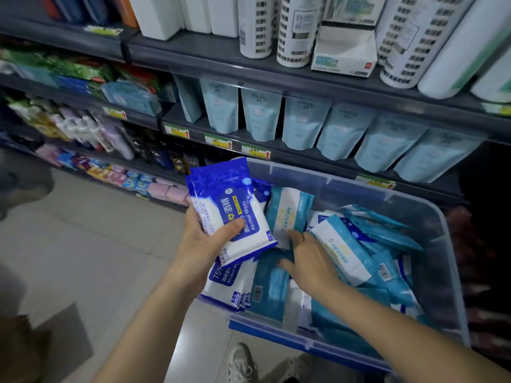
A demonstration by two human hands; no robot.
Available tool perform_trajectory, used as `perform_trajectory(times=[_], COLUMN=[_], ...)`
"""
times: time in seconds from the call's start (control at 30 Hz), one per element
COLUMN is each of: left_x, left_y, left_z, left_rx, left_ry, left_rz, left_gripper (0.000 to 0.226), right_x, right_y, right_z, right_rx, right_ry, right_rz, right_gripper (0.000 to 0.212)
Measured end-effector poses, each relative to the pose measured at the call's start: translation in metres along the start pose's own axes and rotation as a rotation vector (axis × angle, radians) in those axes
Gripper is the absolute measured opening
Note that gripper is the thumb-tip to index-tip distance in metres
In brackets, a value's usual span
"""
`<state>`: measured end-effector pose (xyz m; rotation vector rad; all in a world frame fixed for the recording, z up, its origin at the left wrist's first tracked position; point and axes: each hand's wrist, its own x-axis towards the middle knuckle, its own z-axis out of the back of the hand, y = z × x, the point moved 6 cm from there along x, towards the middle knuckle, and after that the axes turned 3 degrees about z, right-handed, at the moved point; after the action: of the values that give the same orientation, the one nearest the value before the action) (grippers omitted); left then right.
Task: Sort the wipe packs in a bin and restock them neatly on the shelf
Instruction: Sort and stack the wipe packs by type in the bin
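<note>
Sorting looks to be in its early part, and restocking not yet begun, as far as this view shows. The left hand (206, 239) grips a small stack of dark-blue alcohol wipe packs (229, 205) at the near-left corner of the clear plastic bin (304, 345). Its thumb lies across the face of the top pack and its fingers curl underneath. That stack appears to be the one kind gathered so far.

The right hand (307, 258) reaches into the bin with fingers stretched out and holding nothing. Its fingertips rest on an upright teal wipe pack (287, 214) just beside the held stack. I judge it is pushing that pack aside or feeling for more dark-blue ones.

The bin holds plenty of unsorted stock. More dark-blue packs (229, 283) lie just below the left hand. A white and light-blue pack (345, 252) lies slanted on top to the right. Many teal packs are jumbled toward the far right wall, some on edge and some flat.

On the shelf (304, 158) directly behind the bin stands a row of pale-blue pouches (261, 117), with price tags (255, 152) along the edge below them. No wipe packs of either kind from the bin can be seen placed there. Most of the task seems to remain: finishing the separation, then carrying each kind to its place and lining it up.
</note>
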<state>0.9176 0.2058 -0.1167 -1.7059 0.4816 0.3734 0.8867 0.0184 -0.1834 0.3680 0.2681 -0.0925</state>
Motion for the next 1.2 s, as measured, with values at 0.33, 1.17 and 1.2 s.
perform_trajectory(times=[0.33,1.17,1.2], left_x=[0.003,-0.003,-0.003], left_y=[-0.002,0.002,0.002], left_z=[-0.001,0.005,0.005], left_rx=[0.061,0.085,0.084], left_ry=[0.002,0.005,0.004], left_rz=[0.026,0.005,0.006], left_gripper=[0.077,0.075,0.075], right_x=[0.033,-0.009,-0.011], right_y=[0.009,-0.005,-0.007], right_z=[0.025,-0.016,-0.011], right_rx=[-0.398,0.056,0.149], right_ry=[-0.192,0.026,0.013], right_rz=[0.196,0.145,0.12], right_gripper=[0.042,0.028,0.025])
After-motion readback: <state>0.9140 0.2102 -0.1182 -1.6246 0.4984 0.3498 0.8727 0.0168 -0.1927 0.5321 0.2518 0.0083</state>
